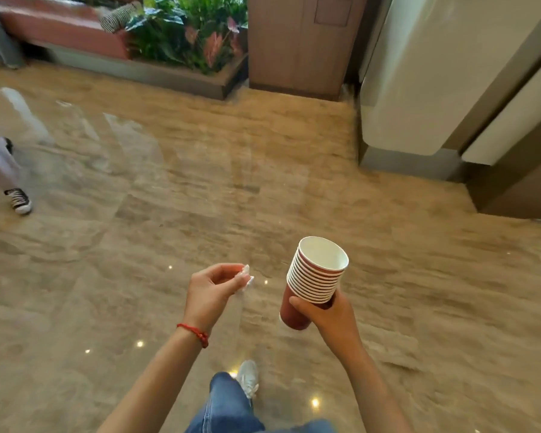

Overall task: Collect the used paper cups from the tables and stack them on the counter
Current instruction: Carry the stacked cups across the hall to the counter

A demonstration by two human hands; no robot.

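Note:
A stack of several red paper cups (313, 276) with white rims and white insides tilts up and to the right over the floor. My right hand (328, 314) grips the stack around its lower part. To its left, my left hand (211, 290) pinches a small crumpled white tissue (245, 278) between thumb and fingertips. A red thread bracelet circles my left wrist.
Glossy tan marble floor (200, 182) spreads ahead. A planter with green and pink plants (188, 35) and a wooden pillar (297, 42) stand at the back. A white and brown counter base (419, 104) rises at right. Another person's legs and sneaker (18, 200) are at far left.

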